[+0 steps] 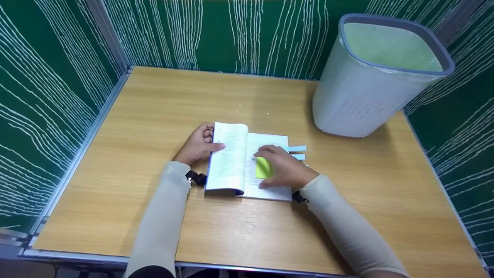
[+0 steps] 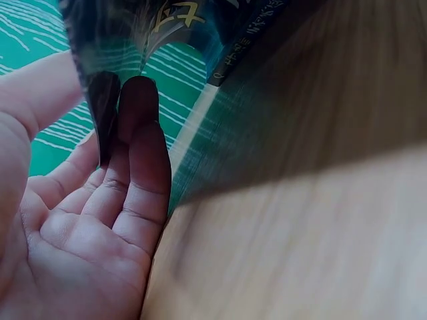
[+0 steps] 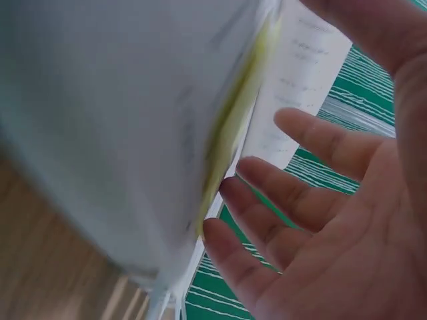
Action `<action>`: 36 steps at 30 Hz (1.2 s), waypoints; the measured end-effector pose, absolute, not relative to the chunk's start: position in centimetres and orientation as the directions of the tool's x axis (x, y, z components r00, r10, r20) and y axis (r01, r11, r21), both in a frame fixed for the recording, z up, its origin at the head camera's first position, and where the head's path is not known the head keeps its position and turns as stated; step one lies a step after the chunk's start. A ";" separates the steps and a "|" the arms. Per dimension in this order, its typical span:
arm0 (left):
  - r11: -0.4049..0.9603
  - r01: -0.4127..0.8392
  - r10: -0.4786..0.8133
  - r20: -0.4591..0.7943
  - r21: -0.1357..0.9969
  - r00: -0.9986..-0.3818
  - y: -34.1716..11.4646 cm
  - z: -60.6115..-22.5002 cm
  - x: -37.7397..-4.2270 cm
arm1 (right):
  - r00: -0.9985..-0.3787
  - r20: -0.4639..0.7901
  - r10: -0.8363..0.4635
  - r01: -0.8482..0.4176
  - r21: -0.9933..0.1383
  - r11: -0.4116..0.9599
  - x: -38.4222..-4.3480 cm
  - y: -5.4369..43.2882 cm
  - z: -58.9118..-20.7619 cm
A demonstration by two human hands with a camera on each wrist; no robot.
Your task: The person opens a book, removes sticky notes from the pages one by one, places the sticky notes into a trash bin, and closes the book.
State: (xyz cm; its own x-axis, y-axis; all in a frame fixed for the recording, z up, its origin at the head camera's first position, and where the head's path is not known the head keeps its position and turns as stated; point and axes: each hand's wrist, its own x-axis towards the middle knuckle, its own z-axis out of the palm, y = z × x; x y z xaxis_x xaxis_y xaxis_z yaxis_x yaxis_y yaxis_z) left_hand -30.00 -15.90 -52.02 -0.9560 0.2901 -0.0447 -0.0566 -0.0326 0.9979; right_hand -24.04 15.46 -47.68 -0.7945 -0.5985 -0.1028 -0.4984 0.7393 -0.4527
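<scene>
An open book (image 1: 227, 166) lies on the table, its left pages curving up toward the spine. My left hand (image 1: 195, 144) grips its left edge, thumb on the printed page and fingers behind. In the left wrist view those fingers are against the dark cover (image 2: 107, 40), which has gold lettering. A yellow-green sticky note (image 1: 263, 169) is on the right page, partly covered by my right hand (image 1: 287, 168). The right wrist view shows the note (image 3: 230, 130) nearly edge-on, with the right hand's loosely extended fingers (image 3: 257, 213) close beside it. Light blue tabs (image 1: 297, 148) stick out from the book's right edge.
A tall white bin (image 1: 359, 96) with a grey rim and a pale green liner stands at the back right of the wooden table (image 1: 239, 231). Tiny white scraps (image 1: 267, 114) lie behind the book. Green panels with white lines (image 1: 247, 34) enclose the table's back and sides.
</scene>
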 end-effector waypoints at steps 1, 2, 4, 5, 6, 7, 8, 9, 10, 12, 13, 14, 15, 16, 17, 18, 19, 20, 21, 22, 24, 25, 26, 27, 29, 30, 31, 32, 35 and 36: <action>-0.043 -0.060 0.293 -0.045 0.997 -0.955 -15.9 -52.0 -30.0 | -0.791 -0.101 -0.603 -0.504 -0.450 0.737 -24.1 15.7 -47.7; -0.053 -0.064 0.296 -0.045 0.997 -0.954 -15.9 -52.0 -30.0 | -0.787 -0.094 -0.610 -0.514 -0.449 0.731 -24.2 15.9 -47.7; -0.066 -0.070 0.298 -0.047 0.995 -0.953 -15.9 -52.0 -30.0 | -0.783 -0.079 -0.617 -0.527 -0.443 0.725 -24.3 16.2 -47.6; -0.070 -0.074 0.298 -0.050 0.995 -0.953 -15.9 -52.0 -29.9 | -0.779 -0.068 -0.623 -0.537 -0.440 0.720 -24.3 16.4 -47.7; -0.074 -0.078 0.298 -0.052 0.994 -0.953 -15.9 -52.0 -29.9 | -0.776 -0.058 -0.628 -0.547 -0.434 0.716 -24.4 16.6 -47.7; -0.080 -0.081 0.300 -0.053 0.994 -0.953 -15.9 -52.0 -29.9 | -0.773 -0.049 -0.633 -0.557 -0.427 0.713 -24.4 16.7 -47.7; -0.078 -0.081 0.300 -0.054 0.994 -0.952 -16.0 -52.0 -29.9 | -0.772 -0.042 -0.634 -0.561 -0.424 0.712 -24.5 16.8 -47.7; -0.078 -0.081 0.301 -0.054 0.994 -0.952 -16.0 -52.0 -29.9 | -0.774 -0.040 -0.632 -0.562 -0.415 0.715 -24.5 16.8 -47.7; -0.077 -0.081 0.300 -0.055 0.994 -0.952 -16.0 -52.0 -29.9 | -0.775 -0.033 -0.632 -0.568 -0.405 0.717 -24.6 16.9 -47.7; -0.077 -0.081 0.301 -0.055 0.994 -0.952 -16.0 -52.0 -30.0 | -0.777 -0.020 -0.629 -0.576 -0.382 0.723 -24.7 17.1 -47.7; -0.075 -0.080 0.301 -0.054 0.994 -0.952 -16.0 -52.0 -30.0 | -0.778 -0.011 -0.629 -0.579 -0.376 0.723 -24.7 17.1 -47.7; -0.072 -0.079 0.301 -0.054 0.994 -0.952 -16.0 -52.0 -30.0 | -0.781 -0.004 -0.625 -0.580 -0.368 0.727 -24.7 17.2 -47.7; -0.070 -0.077 0.301 -0.053 0.995 -0.952 -16.0 -52.0 -30.0 | -0.785 0.003 -0.619 -0.578 -0.364 0.730 -24.7 17.3 -47.6; -0.067 -0.075 0.301 -0.051 0.995 -0.952 -16.0 -52.0 -30.0 | -0.789 0.013 -0.615 -0.576 -0.366 0.731 -24.8 17.4 -47.6; -0.064 -0.073 0.302 -0.050 0.995 -0.952 -16.1 -52.1 -30.0 | -0.793 0.020 -0.609 -0.572 -0.367 0.733 -24.8 17.4 -47.5; -0.058 -0.069 0.302 -0.048 0.996 -0.952 -16.1 -52.1 -30.0 | -0.795 0.032 -0.606 -0.573 -0.371 0.731 -24.8 17.6 -47.4; -0.053 -0.066 0.302 -0.047 0.996 -0.952 -16.1 -52.1 -30.0 | -0.794 0.047 -0.606 -0.577 -0.370 0.728 -24.9 17.7 -47.3; -0.047 -0.064 0.303 -0.047 0.997 -0.952 -16.1 -52.1 -30.0 | -0.794 0.061 -0.605 -0.582 -0.364 0.727 -25.0 17.8 -47.1; -0.042 -0.064 0.301 -0.048 0.997 -0.952 -16.0 -52.1 -30.0 | -0.789 0.080 -0.610 -0.593 -0.360 0.720 -25.0 17.9 -47.0; -0.038 -0.064 0.300 -0.050 0.997 -0.953 -16.0 -52.1 -30.0 | -0.782 0.098 -0.616 -0.606 -0.351 0.714 -25.1 18.1 -46.9; -0.028 -0.066 0.296 -0.055 0.997 -0.954 -16.0 -52.0 -29.9 | -0.761 0.135 -0.635 -0.639 -0.326 0.696 -25.3 18.4 -46.5; -0.025 -0.065 0.293 -0.055 0.998 -0.955 -16.0 -52.0 -29.9 | -0.751 0.150 -0.643 -0.653 -0.312 0.690 -25.4 18.5 -46.3; -0.019 -0.064 0.291 -0.055 0.998 -0.955 -16.0 -52.0 -29.9 | -0.742 0.161 -0.651 -0.665 -0.301 0.684 -25.5 18.6 -46.2; -0.017 -0.063 0.290 -0.055 0.998 -0.955 -16.0 -51.9 -29.9 | -0.734 0.170 -0.657 -0.675 -0.292 0.678 -25.6 18.8 -46.1; -0.017 -0.059 0.290 -0.052 0.998 -0.956 -16.0 -51.9 -29.9 | -0.723 0.181 -0.666 -0.687 -0.278 0.671 -25.8 19.0 -45.8; -0.017 -0.057 0.291 -0.050 0.998 -0.955 -16.0 -51.9 -29.9 | -0.720 0.185 -0.669 -0.691 -0.274 0.668 -25.8 19.1 -45.8; -0.019 -0.056 0.294 -0.048 0.998 -0.955 -16.0 -51.9 -29.9 | -0.715 0.189 -0.673 -0.697 -0.274 0.663 -25.9 19.2 -45.7; -0.020 -0.056 0.297 -0.048 0.998 -0.954 -16.0 -51.9 -30.0 | -0.710 0.194 -0.677 -0.701 -0.275 0.658 -26.0 19.3 -45.7; -0.027 -0.061 0.299 -0.050 0.998 -0.953 -16.0 -51.9 -30.0 | -0.699 0.209 -0.684 -0.712 -0.283 0.642 -26.2 19.5 -45.4; -0.027 -0.061 0.299 -0.050 0.998 -0.953 -16.0 -51.9 -30.0 | -0.697 0.213 -0.685 -0.715 -0.286 0.638 -26.3 19.6 -45.3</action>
